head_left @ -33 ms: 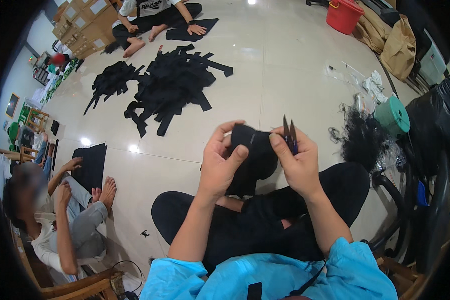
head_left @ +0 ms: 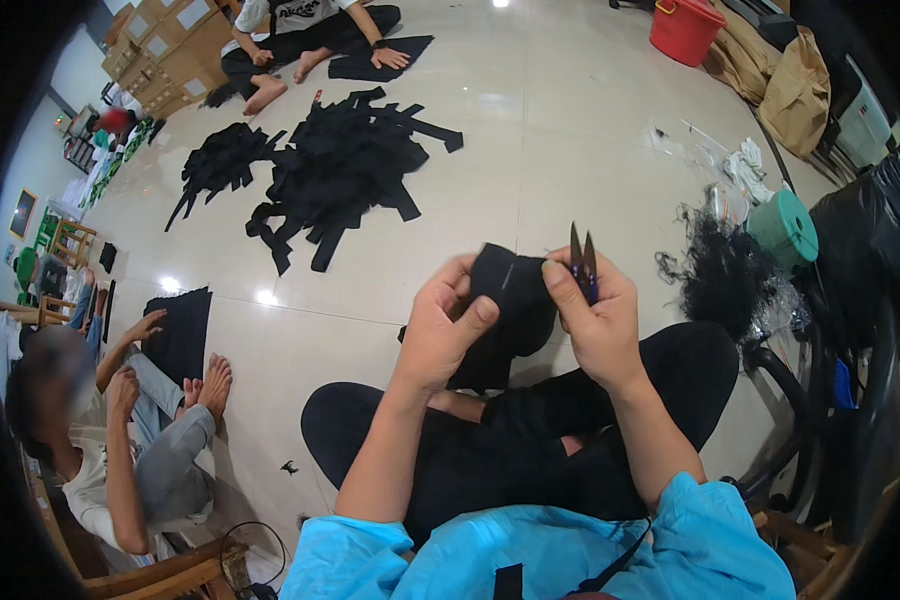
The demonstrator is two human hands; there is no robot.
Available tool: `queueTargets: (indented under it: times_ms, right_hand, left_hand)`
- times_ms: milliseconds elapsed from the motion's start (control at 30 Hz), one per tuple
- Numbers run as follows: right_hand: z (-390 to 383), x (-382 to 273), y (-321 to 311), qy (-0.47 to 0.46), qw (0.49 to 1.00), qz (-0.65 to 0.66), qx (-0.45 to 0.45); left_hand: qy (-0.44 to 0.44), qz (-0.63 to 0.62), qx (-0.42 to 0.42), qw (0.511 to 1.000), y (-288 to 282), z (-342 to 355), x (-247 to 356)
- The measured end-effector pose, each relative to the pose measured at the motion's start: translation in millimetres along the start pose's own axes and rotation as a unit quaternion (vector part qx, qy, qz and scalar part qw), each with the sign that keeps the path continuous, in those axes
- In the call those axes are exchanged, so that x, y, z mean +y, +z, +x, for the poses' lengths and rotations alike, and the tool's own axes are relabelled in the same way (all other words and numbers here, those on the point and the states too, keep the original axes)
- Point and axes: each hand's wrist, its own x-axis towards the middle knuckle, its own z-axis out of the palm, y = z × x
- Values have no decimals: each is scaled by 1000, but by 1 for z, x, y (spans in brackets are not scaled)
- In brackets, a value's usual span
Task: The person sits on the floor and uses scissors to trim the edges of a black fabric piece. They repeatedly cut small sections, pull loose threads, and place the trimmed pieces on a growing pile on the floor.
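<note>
My left hand [head_left: 450,320] grips a piece of black cloth [head_left: 515,300], thumb on its face, fingers curled around the left edge; a short pale line shows on the cloth. My right hand [head_left: 595,320] pinches the cloth's right edge between thumb and finger and also holds thread snips [head_left: 582,260], dark blades pointing up, handle mostly hidden in the palm. The cloth hangs down between both hands above my crossed legs [head_left: 670,370].
Black strips [head_left: 340,170] lie piled on the tiled floor [head_left: 370,360]. A co-worker [head_left: 140,470] sits at left beside black cloth [head_left: 175,335], another [head_left: 310,45] at top. At right are black threads [head_left: 715,280], a green spool [head_left: 782,225], a red bucket [head_left: 685,25]; cartons [head_left: 165,50] stand upper left.
The snips' tips have risen slightly and the blades stand more upright. The cloth's top has tilted a little to the right, with my left hand shifting slightly along with it.
</note>
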Motion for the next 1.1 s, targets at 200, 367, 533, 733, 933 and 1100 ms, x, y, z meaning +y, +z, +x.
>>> queueTargets:
  times_ms: [200,367,533,733,933,1100]
  right_hand:
    - [13,-4,-15,14,999,43,31]
    - [18,0,-18,-28,998,18,56]
    - [17,-5,-23,-21,997,32,64]
    - [41,-60,-7,-43,998,42,25]
    - [97,-83,5,-195,981,-12,-13]
    - [120,-11,7,-212,927,-306,51]
  left_hand:
    - [-104,87,-30,990,4,8,3]
    - [-30,112,4,993,9,6,-8]
    - [25,144,-2,989,17,5,-5]
    - [-73,123,-81,986,-1,-4,19]
    - [-99,137,-9,986,-8,-2,27]
    - [-53,-31,98,993,-13,5,8]
